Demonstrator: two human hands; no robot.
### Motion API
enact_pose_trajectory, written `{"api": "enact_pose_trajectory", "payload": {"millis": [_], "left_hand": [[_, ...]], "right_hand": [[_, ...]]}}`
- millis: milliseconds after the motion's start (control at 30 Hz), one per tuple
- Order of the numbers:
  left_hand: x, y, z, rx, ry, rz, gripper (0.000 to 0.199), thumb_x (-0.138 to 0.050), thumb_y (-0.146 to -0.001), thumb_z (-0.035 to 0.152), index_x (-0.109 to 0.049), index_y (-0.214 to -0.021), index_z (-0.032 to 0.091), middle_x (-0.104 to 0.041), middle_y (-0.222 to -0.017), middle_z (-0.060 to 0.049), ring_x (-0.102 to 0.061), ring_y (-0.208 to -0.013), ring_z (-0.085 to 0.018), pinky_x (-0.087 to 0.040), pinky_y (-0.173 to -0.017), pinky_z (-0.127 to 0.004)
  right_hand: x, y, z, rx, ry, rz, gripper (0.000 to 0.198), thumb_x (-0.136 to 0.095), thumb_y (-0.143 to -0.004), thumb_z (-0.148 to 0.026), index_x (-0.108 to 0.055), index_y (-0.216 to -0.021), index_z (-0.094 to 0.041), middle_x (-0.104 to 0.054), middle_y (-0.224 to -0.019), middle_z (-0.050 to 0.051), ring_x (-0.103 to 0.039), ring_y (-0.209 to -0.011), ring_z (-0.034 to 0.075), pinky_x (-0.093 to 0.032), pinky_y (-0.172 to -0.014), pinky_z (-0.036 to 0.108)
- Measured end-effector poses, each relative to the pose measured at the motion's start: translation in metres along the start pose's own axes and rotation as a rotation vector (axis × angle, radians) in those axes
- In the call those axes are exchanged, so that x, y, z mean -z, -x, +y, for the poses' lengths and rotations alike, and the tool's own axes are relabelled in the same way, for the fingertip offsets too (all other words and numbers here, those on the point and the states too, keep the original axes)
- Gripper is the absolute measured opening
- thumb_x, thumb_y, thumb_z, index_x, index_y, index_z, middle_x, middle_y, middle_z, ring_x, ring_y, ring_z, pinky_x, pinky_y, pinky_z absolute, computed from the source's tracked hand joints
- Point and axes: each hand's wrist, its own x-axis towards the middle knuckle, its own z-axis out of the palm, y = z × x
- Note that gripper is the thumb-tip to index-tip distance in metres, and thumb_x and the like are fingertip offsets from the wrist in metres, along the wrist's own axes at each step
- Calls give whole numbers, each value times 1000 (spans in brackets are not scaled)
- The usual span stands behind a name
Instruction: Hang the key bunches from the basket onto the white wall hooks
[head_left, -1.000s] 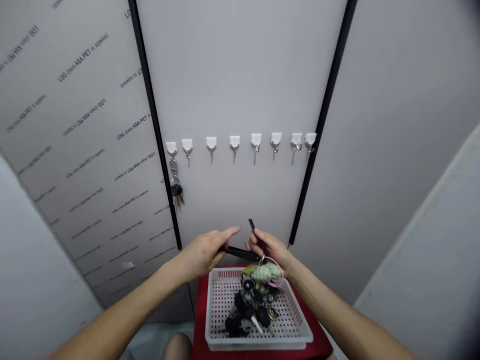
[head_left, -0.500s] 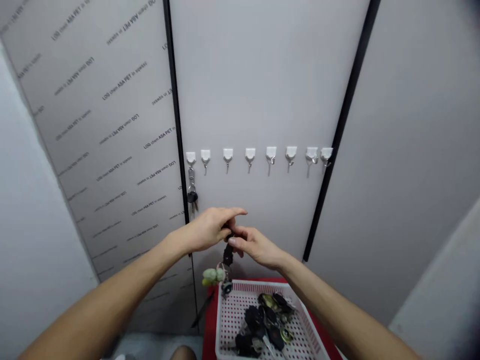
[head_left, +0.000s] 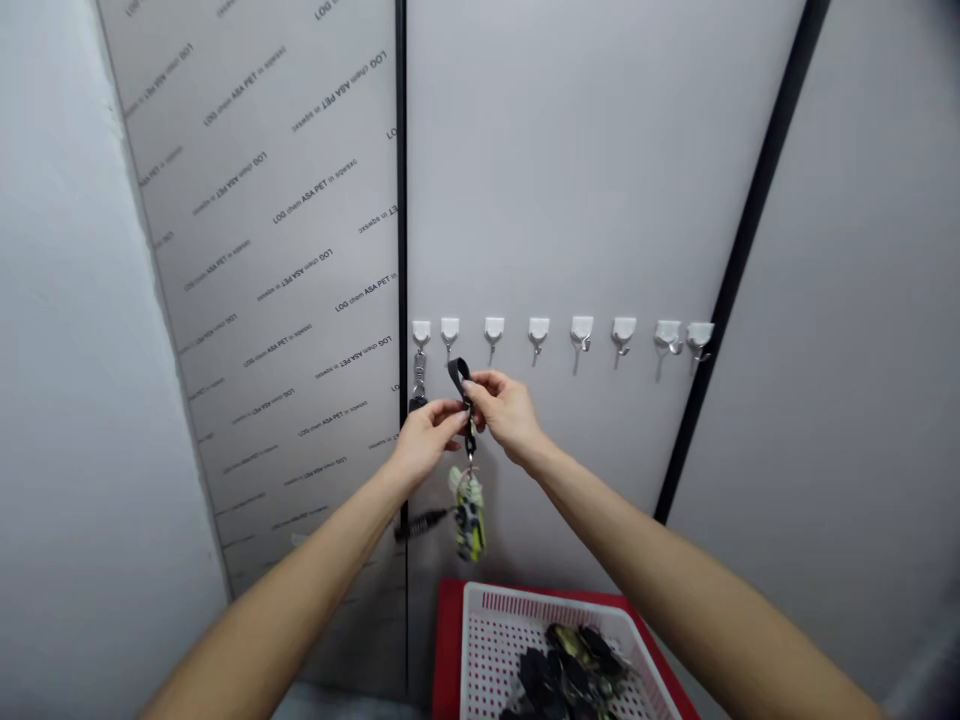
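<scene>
Between both hands hangs a keychain (head_left: 469,515) with a black strap loop at its top and a cluster of green, yellow and dark charms below. My right hand (head_left: 508,412) pinches the strap (head_left: 459,375) near the base of its loop. Just lower, my left hand (head_left: 430,440) is closed on the strap too. The loop stands a little below the second white hook (head_left: 450,332) from the left, apart from it. On the leftmost hook (head_left: 421,334) a set of keys hangs by a metal clip (head_left: 420,375), its lower part hidden behind my left hand.
Several more white hooks (head_left: 582,332) run in a row to the right across the grey panel (head_left: 600,180). Below, a white plastic basket (head_left: 480,650) with dark keychains (head_left: 555,675) rests on a red surface (head_left: 448,640). Black strips (head_left: 401,250) border the panel.
Both hands have risen with the keychain toward the row of hooks. Its black loop now shows upright above my fingers, and the charms swing clear of the basket. The view has shifted left.
</scene>
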Motion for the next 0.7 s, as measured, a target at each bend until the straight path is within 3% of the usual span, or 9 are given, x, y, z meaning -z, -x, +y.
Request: {"api": "enact_pose_trajectory", "payload": {"millis": [167,267,400,500,600,700], "left_hand": [[7,-30,-7,-19,127,255,13,-52,-57,22,-46,-64,13,-50,-59,2,-47,-51,-5,-36,-46,-16],[10,-48,-8,-35,151,345,10,-50,-59,20,-44,-64,13,-50,-57,2,-46,-47,-4,-36,-43,-16],[8,-59,-13,-24,84,364,4,-46,-61,16,-45,-63,13,-51,-55,2,-46,-44,-5,-36,-40,-15],[5,-61,-22,-11,41,352,3,-46,-61,14,-48,-59,12,-50,-51,2,-45,-41,-6,-37,-40,-18],[4,-60,-31,-8,2,367,6,-46,-62,14,-50,-60,12,-51,-54,1,-45,-42,-6,-39,-43,-20],[5,-54,-41,-44,-48,406,13,-46,-62,15,-51,-73,13,-54,-68,-2,-50,-56,-8,-41,-54,-21]], "right_hand": [[-13,-32,8,86,149,109,17,-48,-62,-27,-48,-72,-13,-46,-47,-5,-42,-33,4,-36,-33,16],[-19,-48,12,94,214,177,17,-47,-63,-27,-48,-74,-13,-49,-51,-4,-47,-37,6,-39,-36,17],[-22,-58,18,64,305,228,17,-47,-63,-28,-49,-72,-14,-52,-53,-2,-49,-39,7,-41,-38,18],[-19,-57,25,8,368,187,17,-46,-64,-28,-49,-71,-13,-52,-54,-1,-48,-38,7,-41,-37,18],[-13,-49,30,48,436,121,20,-46,-64,-29,-50,-76,-13,-53,-57,0,-49,-40,7,-41,-41,19],[-2,-32,33,121,493,77,25,-45,-65,-28,-49,-85,-13,-54,-67,1,-50,-45,6,-41,-45,19]]}}
